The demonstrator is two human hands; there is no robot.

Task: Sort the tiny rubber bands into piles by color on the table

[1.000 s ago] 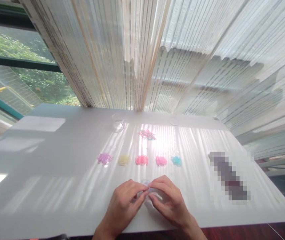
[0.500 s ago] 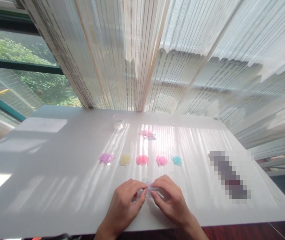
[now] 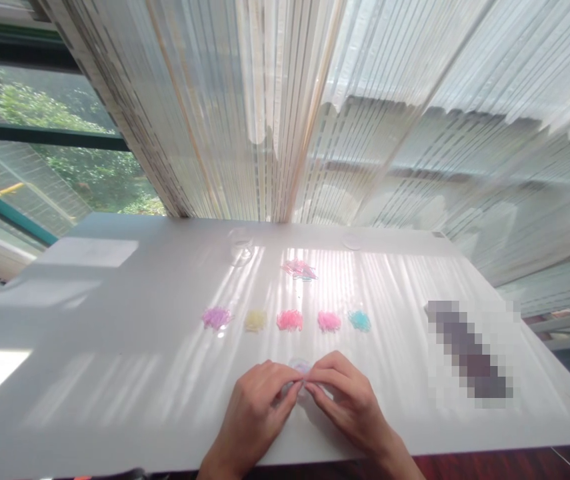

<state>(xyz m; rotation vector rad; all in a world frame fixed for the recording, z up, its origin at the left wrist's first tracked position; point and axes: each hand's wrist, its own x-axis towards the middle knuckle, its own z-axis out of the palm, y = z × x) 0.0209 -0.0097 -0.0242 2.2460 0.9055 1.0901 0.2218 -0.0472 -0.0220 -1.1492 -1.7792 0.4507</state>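
Note:
My left hand (image 3: 263, 408) and my right hand (image 3: 349, 399) meet fingertip to fingertip just above the table near its front edge. Both are closed in a pinch, with thumb against fingers. Whatever lies between the tips is too small to make out. Just behind the fingertips shows a clear, faintly purple item (image 3: 301, 365), partly hidden by the hands. Beyond it runs a row of small piles of thin coloured pieces: purple (image 3: 216, 318), yellow (image 3: 255, 321), red-pink (image 3: 290, 320), pink (image 3: 329, 321) and turquoise (image 3: 359, 321).
A looser mixed pile (image 3: 301, 269) of pink and turquoise pieces lies farther back. Behind the row stand a clear cup-like container (image 3: 241, 248) and a clear round disc (image 3: 352, 241). At right on the white table (image 3: 129, 407) is a blurred-out dark object (image 3: 469, 350). A striped curtain hangs behind.
My right hand's thumb and fingers have closed together, and the fingertips of both hands now meet. The whole view has shifted slightly; the piles look unchanged.

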